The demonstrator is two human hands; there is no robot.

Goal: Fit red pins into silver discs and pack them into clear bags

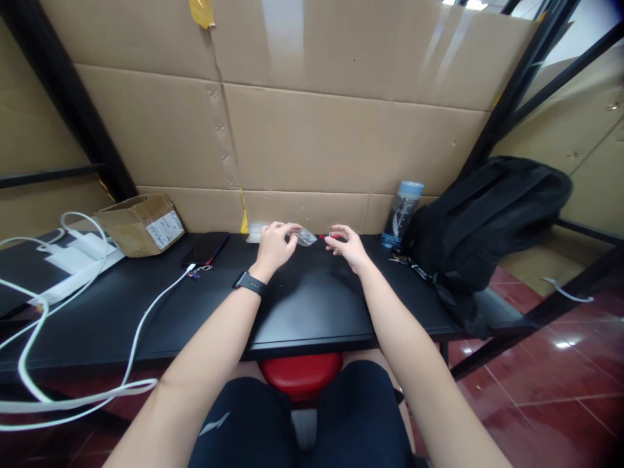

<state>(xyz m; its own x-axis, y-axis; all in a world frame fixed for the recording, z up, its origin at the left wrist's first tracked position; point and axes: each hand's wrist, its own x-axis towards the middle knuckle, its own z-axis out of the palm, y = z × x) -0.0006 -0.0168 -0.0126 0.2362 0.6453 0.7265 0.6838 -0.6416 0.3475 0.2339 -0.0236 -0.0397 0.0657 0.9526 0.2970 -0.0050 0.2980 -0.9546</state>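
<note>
My left hand (277,245), with a dark watch on its wrist, is closed on a small clear plastic bag (306,237) above the back of the black table (312,305). To its right, my right hand (347,246) pinches a small red item (324,236) between thumb and fingers; its exact shape is too small to tell. The bag and the red item are apart. Behind my left hand, a translucent white object (255,232) lies against the cardboard wall.
On the left are a cardboard box (141,224), a white power strip (80,253) with looping cables, and a black phone or tablet (205,249). A water bottle (401,214) and black backpack (487,214) stand on the right. A red stool (302,376) is below.
</note>
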